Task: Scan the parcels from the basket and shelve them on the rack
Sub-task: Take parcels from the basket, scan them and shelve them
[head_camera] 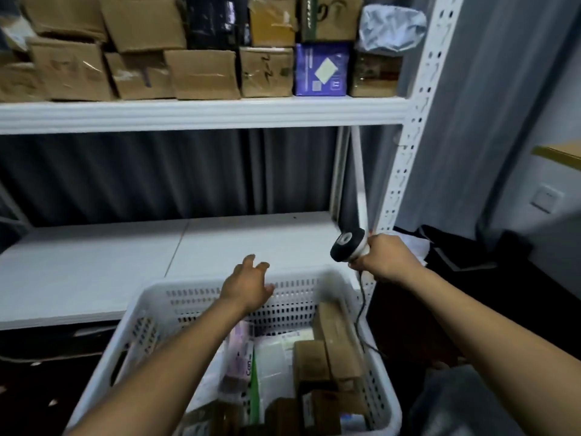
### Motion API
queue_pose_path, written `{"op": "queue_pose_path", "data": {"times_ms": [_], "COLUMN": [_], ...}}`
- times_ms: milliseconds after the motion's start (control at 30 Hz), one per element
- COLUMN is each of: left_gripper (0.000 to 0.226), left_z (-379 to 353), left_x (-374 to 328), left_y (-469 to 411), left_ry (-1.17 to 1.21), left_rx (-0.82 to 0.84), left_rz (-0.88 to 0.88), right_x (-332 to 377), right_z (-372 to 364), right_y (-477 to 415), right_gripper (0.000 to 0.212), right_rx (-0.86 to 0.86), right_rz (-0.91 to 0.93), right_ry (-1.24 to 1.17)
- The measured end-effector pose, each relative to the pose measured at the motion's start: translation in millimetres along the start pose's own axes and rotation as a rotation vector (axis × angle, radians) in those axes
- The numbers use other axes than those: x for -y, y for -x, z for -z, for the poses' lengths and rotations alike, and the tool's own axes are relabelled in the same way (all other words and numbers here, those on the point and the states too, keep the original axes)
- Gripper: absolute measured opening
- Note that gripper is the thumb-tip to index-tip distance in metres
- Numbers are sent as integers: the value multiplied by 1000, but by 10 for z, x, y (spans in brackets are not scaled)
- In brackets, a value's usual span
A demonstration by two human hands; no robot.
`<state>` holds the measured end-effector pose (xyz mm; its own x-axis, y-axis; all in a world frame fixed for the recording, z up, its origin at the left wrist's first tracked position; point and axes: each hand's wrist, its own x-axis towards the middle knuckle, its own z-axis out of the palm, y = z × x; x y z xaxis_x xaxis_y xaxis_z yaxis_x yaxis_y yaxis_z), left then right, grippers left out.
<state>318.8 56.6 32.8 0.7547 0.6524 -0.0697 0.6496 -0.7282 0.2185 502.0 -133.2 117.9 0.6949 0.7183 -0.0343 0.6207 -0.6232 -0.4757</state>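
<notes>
Parcels (317,366) sit crowded in the white basket (157,313) near the person, so a careless pull could drag a neighbour out, and the scanner's cord (361,313) (it trails down the basket's right wall) could snag. The left hand (248,287) hovers empty over the far rim, fingers spread. The right hand (383,256) is clenched round the scanner (347,243), beside the rack's bare lower shelf (125,262).
</notes>
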Motion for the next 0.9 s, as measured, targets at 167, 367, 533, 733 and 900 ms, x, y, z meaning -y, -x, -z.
{"op": "queue_pose_path", "data": {"times_ms": [167,367,533,733,900], "left_gripper": [58,45,31,67,80], "left_z": [-581,-1390,-1948,-2546,-2626], "left_x": [-455,-747,-842,-813,-559], "left_y": [-263,-559,-722,-859,-690], "left_ry": [22,43,144,-138,72], "left_rx": [119,258,322,421,277], "left_rz": [-65,-200,-237,-371,22], "right_x": [-557,-1097,-1262,-1240,-1237], "right_z": [-141,-554,-835,-944,-968], "right_y": [-110,-275,-438,-578,-582], "right_gripper": [23,23,23,30,28], "right_rx": [7,60,132,165,184], "right_rz": [-67,-163,-197,-176,-233], "right_ry": [-9,-123,-206,-288,-373]}}
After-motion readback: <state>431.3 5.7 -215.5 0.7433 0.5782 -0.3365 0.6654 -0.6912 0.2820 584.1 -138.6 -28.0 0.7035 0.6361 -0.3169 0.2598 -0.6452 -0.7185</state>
